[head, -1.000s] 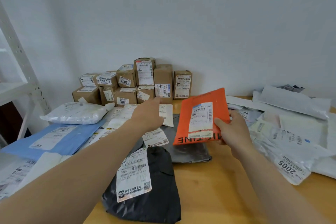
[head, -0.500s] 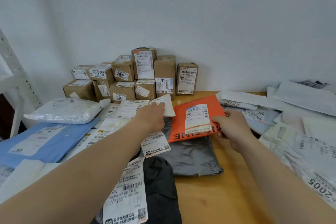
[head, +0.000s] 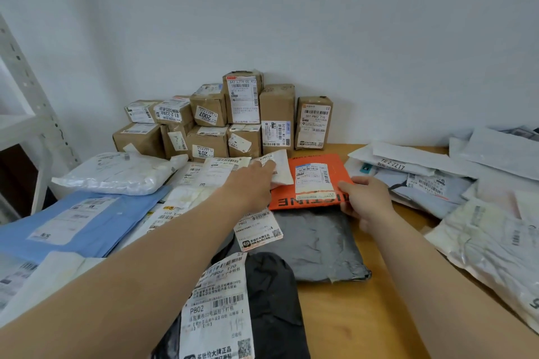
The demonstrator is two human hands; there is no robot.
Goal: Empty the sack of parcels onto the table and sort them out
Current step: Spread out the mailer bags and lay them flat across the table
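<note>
**SORTING IN PROGRESS: ORANGE MAILER BEING PLACED**

- Worktop (head: 379, 315): parcels already spread across it; no sack in view.
- Cardboard boxes (head: 233, 122): stacked against the wall, beyond both sets of fingers.
- Blue mailer (head: 81, 221): well left of your left fingers.
- White bags (head: 481, 230): heaped to the right of your right fingers.
- Grey mailer (head: 315, 245): flat, just below your right fingers.
- Black mailer (head: 271, 300): nearest you, under your left forearm.
- Orange mailer (head: 303, 202): between your hands, its near edge over the grey mailer.
- Small white packet (head: 281, 169): under your left fingertips.

Your right hand (head: 367, 198) pinches the orange mailer's near right corner, thumb on top. Your left hand (head: 250, 183) lies on the white packet; whether it grips or only presses cannot be told.

Step, as judged: sorting, emptying done. Next move calls for releasing the orange mailer, then dealing with the white packet.

Change: a second ago the orange mailer was held up, label towards you; it now lies low. Your left hand has reached further forward.
</note>
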